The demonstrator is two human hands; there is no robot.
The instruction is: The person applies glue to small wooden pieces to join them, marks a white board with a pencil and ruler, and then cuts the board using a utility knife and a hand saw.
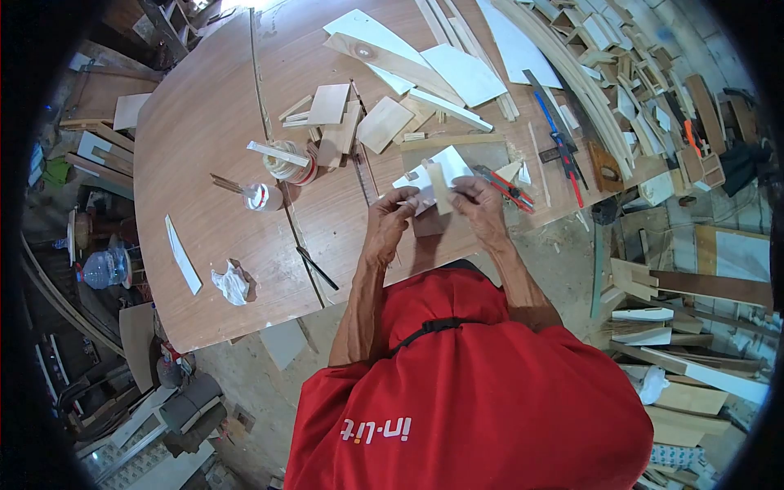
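My left hand pinches the left edge of a small white panel just above the table's front edge. My right hand is closed on a tan strip that lies across the panel's face; whether its fingers also grip the panel is hidden. A small pale block shows near the panel's left side. Beneath them is a greyish-tan board on the table. Just right of my right hand lie red-and-black pliers or cutters, partly hidden by the hand.
On the wooden table are thin wood pieces, white panels, a glue jar, a white jar with brushes, a black pen-like tool, a crumpled white cloth and a blue-and-red clamp. Wood offcuts crowd the right.
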